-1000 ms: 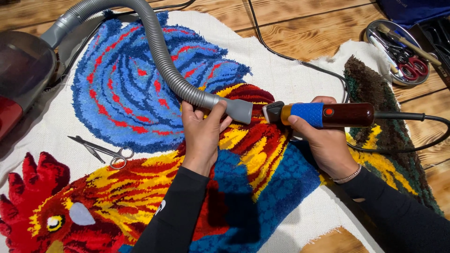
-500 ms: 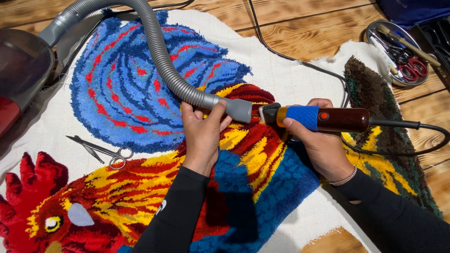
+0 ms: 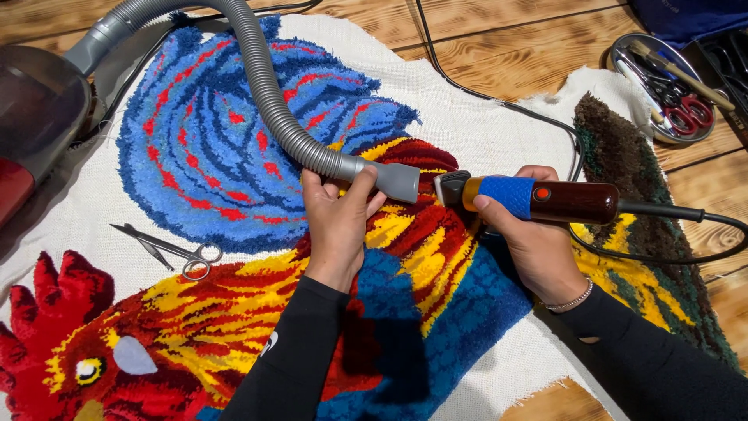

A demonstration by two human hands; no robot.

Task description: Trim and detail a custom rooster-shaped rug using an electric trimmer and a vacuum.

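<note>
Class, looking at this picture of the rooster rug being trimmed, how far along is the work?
Done: the rug is fully tufted, head to tail. In hand: the right hand holds the electric trimmer at the red and yellow pile, while the left hand holds the vacuum hose nozzle beside it. Left: the blue tail looks shaggy, and the bare backing cloth is untrimmed.

The vacuum cleaner (image 3: 35,125) runs off the left edge; the rooster rug (image 3: 195,156) is cut at the bottom; the right hand (image 3: 538,242) hides the clipper's underside.
</note>
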